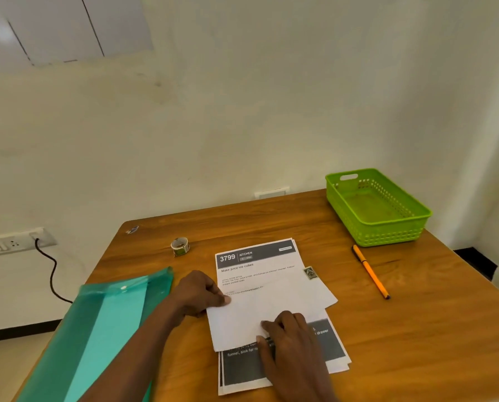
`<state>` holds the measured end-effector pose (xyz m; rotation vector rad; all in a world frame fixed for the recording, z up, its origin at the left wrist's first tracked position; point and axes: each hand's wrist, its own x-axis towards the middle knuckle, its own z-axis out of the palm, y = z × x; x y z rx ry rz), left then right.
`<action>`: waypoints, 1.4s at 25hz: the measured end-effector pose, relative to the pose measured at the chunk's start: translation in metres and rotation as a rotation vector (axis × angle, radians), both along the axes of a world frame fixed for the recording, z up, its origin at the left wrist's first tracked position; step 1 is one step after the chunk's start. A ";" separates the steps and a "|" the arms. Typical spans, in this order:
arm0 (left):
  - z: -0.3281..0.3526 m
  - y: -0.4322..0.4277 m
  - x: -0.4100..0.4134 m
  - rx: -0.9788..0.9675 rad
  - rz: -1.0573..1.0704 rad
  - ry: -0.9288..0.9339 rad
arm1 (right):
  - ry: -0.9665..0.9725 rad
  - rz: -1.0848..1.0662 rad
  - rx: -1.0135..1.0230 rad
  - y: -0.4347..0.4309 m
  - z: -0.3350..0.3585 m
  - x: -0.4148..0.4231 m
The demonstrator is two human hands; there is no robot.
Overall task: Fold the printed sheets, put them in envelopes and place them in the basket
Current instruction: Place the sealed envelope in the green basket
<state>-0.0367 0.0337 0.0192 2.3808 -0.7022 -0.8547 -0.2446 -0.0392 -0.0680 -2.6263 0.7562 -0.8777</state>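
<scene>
**Both hands on the envelope, basket waiting at the far right**

From my feed, the white envelope (271,309) lies tilted across the stack of printed sheets (259,265) near the front of the wooden table (416,329). The left hand (201,294) pinches the envelope's left edge, thumb on top and fingers curled (I cannot tell what lies beneath them). The right hand (291,340) rests on its lower edge, fingers fairly flat and gripping nothing. A stamp (309,272) sits at the envelope's far corner. The green basket (399,227) stands at the table's far right corner, well apart, with an orange pen (371,272) between it and the sheets. A teal folder (97,329) lies to the left, a small roll (180,245) beyond it.
</scene>
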 end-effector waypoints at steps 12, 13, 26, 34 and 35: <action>0.037 -0.013 -0.079 -0.607 0.322 0.133 | -0.289 -0.053 0.965 -0.001 0.057 -0.035; 0.032 -0.021 -0.090 -0.659 0.388 0.137 | -0.328 -0.058 1.162 -0.008 0.067 -0.036; 0.023 -0.130 -0.177 -0.856 0.354 0.469 | -0.429 -0.204 0.741 -0.149 0.124 -0.097; 0.034 -0.230 -0.176 -0.821 0.213 0.471 | -0.317 -0.362 0.519 -0.251 0.145 -0.107; 0.034 -0.243 -0.174 -0.802 0.195 0.482 | -0.300 -0.378 0.501 -0.263 0.145 -0.105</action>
